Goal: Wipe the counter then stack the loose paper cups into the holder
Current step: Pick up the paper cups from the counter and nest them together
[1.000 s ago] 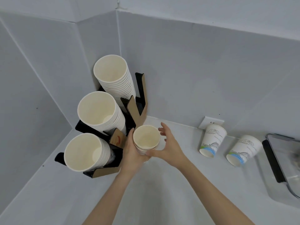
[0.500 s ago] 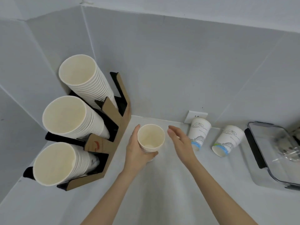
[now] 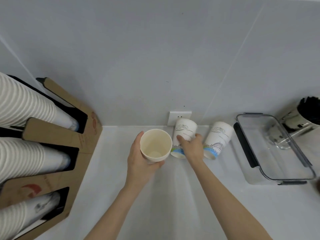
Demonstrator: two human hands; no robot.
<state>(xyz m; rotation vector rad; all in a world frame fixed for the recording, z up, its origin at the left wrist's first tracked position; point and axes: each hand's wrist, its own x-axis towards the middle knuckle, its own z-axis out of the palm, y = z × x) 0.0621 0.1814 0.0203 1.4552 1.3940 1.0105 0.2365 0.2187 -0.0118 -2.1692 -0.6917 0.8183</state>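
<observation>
a: nearest the camera, two bare forearms reach over the pale grey counter point(image 3: 173, 205). the left hand point(image 3: 138, 161) is wrapped around a short nest of plain white paper cups point(image 3: 155, 144), mouth up.

b: just beyond, the right hand point(image 3: 191, 147) is curled over an upside-down white paper cup with blue-green print point(image 3: 183, 135), touching it, though whether the grasp is closed i cannot tell.

a: a second upside-down printed paper cup point(image 3: 217, 140) stands just beside, against the wall.

b: best, i judge, to grip the cup lightly, turn it mouth up, and seat it squarely into the held nest.

a: the brown cardboard cup holder point(image 3: 72, 141) waits far left, well apart.
</observation>
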